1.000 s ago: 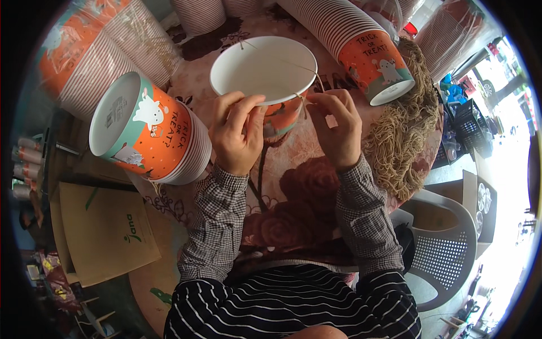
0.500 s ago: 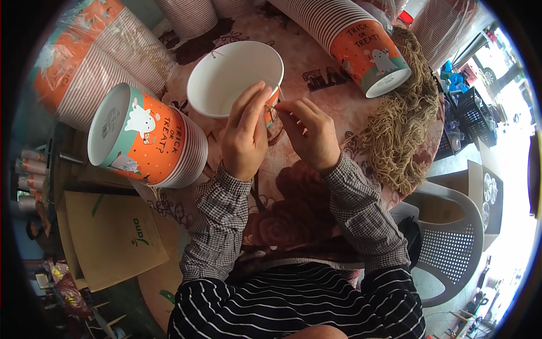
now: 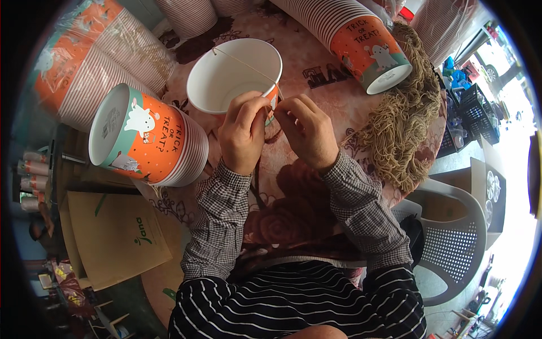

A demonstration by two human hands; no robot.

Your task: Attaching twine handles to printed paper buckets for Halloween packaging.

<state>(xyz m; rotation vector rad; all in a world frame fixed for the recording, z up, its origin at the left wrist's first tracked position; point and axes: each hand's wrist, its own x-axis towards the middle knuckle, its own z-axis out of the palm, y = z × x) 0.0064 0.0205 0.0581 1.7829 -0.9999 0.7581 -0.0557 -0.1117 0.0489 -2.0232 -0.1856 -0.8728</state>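
Note:
A white-lined paper bucket (image 3: 226, 79) with an orange outside stands on the table ahead of my hands. A thin tan string (image 3: 248, 69) runs across its mouth from the far-left rim to the near-right side. My left hand (image 3: 244, 133) is closed at the bucket's near-right side, fingertips pinched on the string's end. Close beside it, my right hand (image 3: 307, 133) pinches the same string between thumb and forefinger. The fingers partly hide the string's end there. To the left lies a tilted stack of orange and green buckets (image 3: 152, 135) with a ghost picture.
A heap of tan strings (image 3: 398, 135) lies on the table's right side. Behind it rests a long bucket stack (image 3: 361, 48). Plastic-wrapped stacks (image 3: 101, 62) stand far left. A cardboard box (image 3: 116, 237) sits lower left, a grey chair (image 3: 451, 243) lower right.
The string now stretches tighter and more visibly across the bucket's mouth. My left fingers have curled in and lowered, closing near my right fingertips.

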